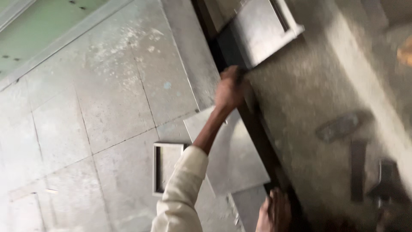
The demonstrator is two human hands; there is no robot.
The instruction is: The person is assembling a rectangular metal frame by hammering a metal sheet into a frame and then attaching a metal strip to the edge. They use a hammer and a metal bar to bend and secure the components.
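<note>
My left hand, on an arm in a cream sleeve, reaches up and closes its fingers on the lower corner of a flat grey metal panel with a raised rim. The panel lies partly on a dusty grey workbench and overhangs its dark edge. My right hand is low in the view, gripping the bench's dark front edge. The whole view is tilted and blurred.
Below the bench, a grey sheet and a shallow rectangular metal tray lie on the tiled floor. Blurred dark tools, one like a hammer, sit on the bench at right. A green surface is at top left.
</note>
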